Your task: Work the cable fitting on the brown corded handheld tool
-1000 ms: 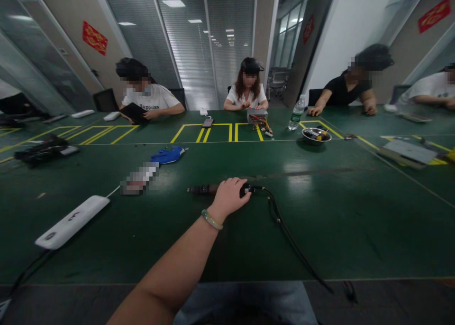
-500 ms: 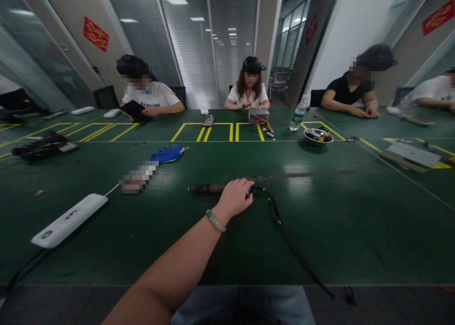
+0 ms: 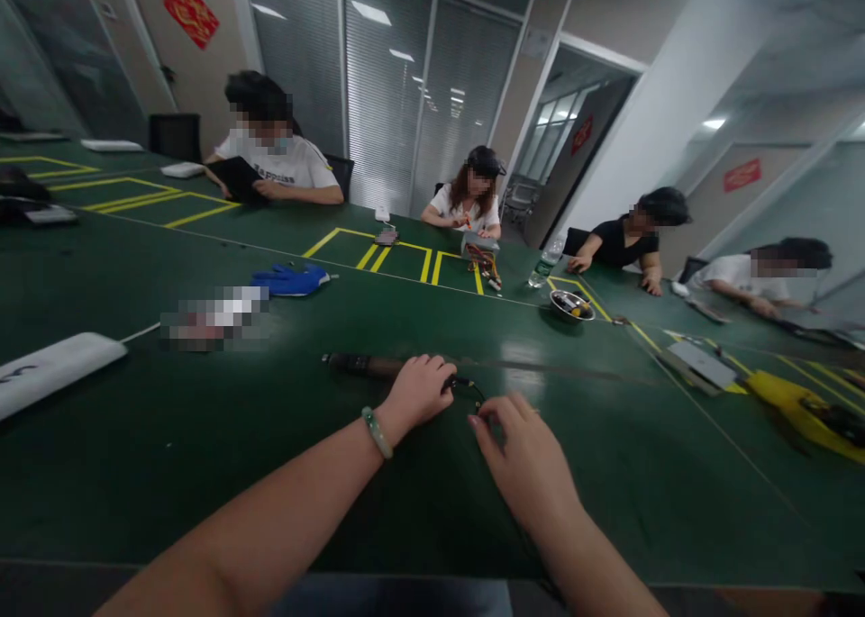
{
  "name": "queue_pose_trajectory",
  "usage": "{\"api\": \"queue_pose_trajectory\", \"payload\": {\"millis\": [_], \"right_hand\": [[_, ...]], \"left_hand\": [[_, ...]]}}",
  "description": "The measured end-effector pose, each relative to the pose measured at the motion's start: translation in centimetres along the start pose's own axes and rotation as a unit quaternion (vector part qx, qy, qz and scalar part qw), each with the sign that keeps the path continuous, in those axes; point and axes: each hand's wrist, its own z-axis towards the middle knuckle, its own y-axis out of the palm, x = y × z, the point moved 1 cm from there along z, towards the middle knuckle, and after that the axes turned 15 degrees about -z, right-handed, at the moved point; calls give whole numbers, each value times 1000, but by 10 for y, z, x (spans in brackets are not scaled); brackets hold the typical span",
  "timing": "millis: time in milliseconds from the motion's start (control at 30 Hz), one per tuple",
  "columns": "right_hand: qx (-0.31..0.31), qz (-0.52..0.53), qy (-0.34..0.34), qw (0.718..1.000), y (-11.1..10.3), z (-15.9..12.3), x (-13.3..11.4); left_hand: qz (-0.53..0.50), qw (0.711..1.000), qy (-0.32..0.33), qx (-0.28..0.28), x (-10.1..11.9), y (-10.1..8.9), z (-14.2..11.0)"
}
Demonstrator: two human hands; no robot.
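Observation:
A dark electric screwdriver lies on the green table, its tip pointing left. My left hand, with a bangle on its wrist, is wrapped over the tool's rear end. From that end a thin black cable curves right and down. My right hand reaches in from the lower right, its thumb and bent fingers closed at the cable just past the tool. The rest of the cable runs mostly hidden beneath that hand and forearm.
A blue glove and a white power strip lie to the left. Ahead stand a metal bowl of small parts and a water bottle. A yellow item sits far right. Several people work across the table.
My right hand has come into view and closed at the cable. The left hand stays on the screwdriver. The view has tilted and turned right.

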Motion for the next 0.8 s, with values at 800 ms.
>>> {"api": "queue_pose_trajectory", "payload": {"millis": [800], "right_hand": [[-220, 522, 36, 823, 96, 72, 16]], "left_hand": [[-52, 998, 39, 8, -26, -10, 1]]}}
